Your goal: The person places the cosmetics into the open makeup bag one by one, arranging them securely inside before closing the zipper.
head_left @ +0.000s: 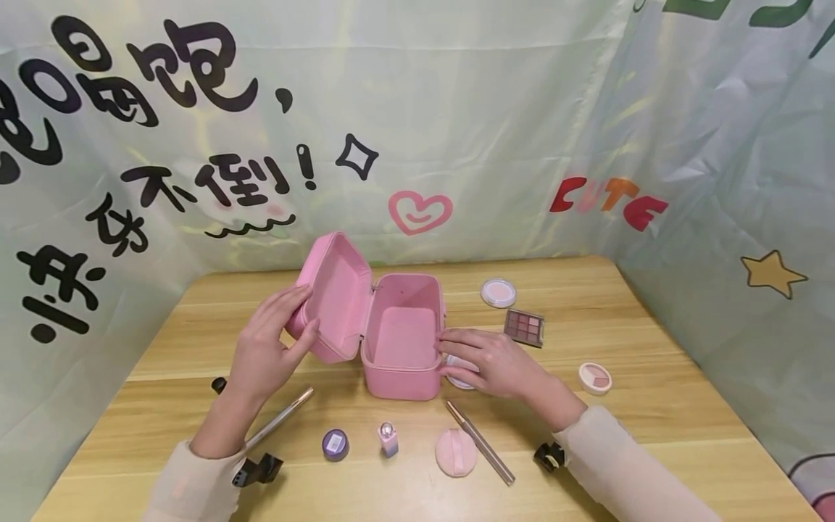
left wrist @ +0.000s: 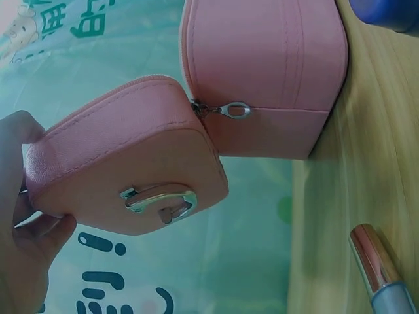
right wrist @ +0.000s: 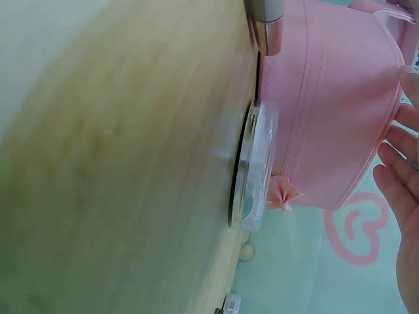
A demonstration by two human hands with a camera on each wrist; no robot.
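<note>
A pink cosmetic case (head_left: 402, 384) stands on the table with its lid (head_left: 339, 301) swung back to the left on its hinges. My left hand (head_left: 264, 348) pinches the lid at its outer side between thumb and fingers. In the left wrist view, the lid's top shows a metal-ringed handle (left wrist: 160, 199), and a zipper pull (left wrist: 236, 110) hangs by the hinge. At the case's right rim, my right hand (head_left: 492, 360) touches the edge with nearly straight fingers. Nothing lies on the visible floor of the case. A round clear-lidded compact (head_left: 462, 371) sits partly hidden under my right hand.
Beyond the right hand lie a white compact (head_left: 499, 293), an eyeshadow palette (head_left: 524, 328) and a round blush (head_left: 595, 378). In front are a purple jar (head_left: 335, 445), a small lilac bottle (head_left: 388, 439), a powder puff (head_left: 455, 453) and a slim tube (head_left: 480, 443). Another tube (head_left: 280, 418) lies beside the left wrist.
</note>
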